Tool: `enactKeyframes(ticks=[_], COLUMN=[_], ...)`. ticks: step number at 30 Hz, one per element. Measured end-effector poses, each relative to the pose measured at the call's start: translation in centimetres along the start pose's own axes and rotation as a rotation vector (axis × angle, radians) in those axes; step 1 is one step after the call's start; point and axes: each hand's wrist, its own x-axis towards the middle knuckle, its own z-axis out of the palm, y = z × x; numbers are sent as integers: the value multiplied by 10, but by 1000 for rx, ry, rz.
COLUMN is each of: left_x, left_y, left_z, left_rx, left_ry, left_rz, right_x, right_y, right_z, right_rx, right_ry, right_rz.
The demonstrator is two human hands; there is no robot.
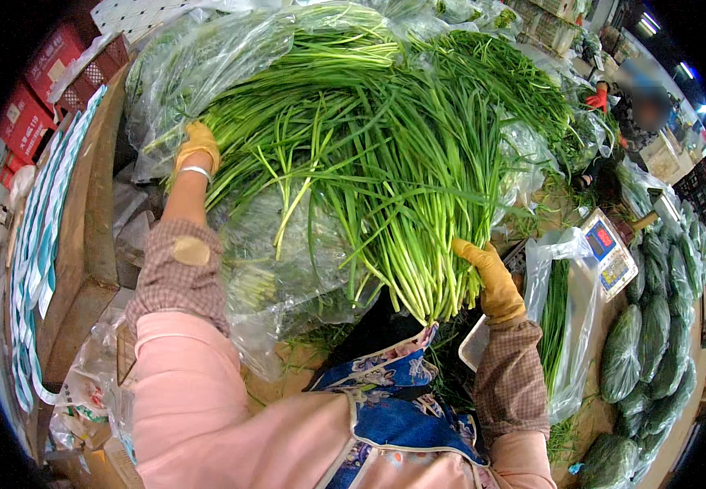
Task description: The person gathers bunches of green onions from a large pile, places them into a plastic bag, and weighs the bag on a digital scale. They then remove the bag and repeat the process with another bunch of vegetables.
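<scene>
A big heap of long green garlic chives [451, 155] spreads in front of me, their pale stem ends fanning toward my body. My left hand [196, 145], in a yellow glove, is closed around chives at the heap's left side. My right hand [496, 281], gloved the same way, grips the right edge of the near bundle low on the stems; its thumb lies in front and the other fingers are hidden behind. Loose stalks [292, 213] lie crosswise between the hands. Clear plastic sheeting [206, 61] covers part of the heap at the far left.
A digital scale [608, 254] stands at the right, beside chives in a clear bag [573, 359]. Several wrapped green bundles [622, 352] line the far right. A wooden board [96, 236] with striped ribbons and red boxes [27, 122] are at the left. Another person [646, 102] is at the upper right.
</scene>
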Motion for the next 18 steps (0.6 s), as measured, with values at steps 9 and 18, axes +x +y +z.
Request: enactKeyframes(ticks=[9, 18], left_x=[-264, -375], left_y=[63, 167], left_z=[-73, -81], left_rx=[-863, -933], left_ry=[-568, -102], left_rz=[700, 858], right_x=[0, -18], right_y=[13, 9], right_z=[-24, -31], right_rx=[84, -57], right_ry=[-52, 125], right_rz=[-42, 44])
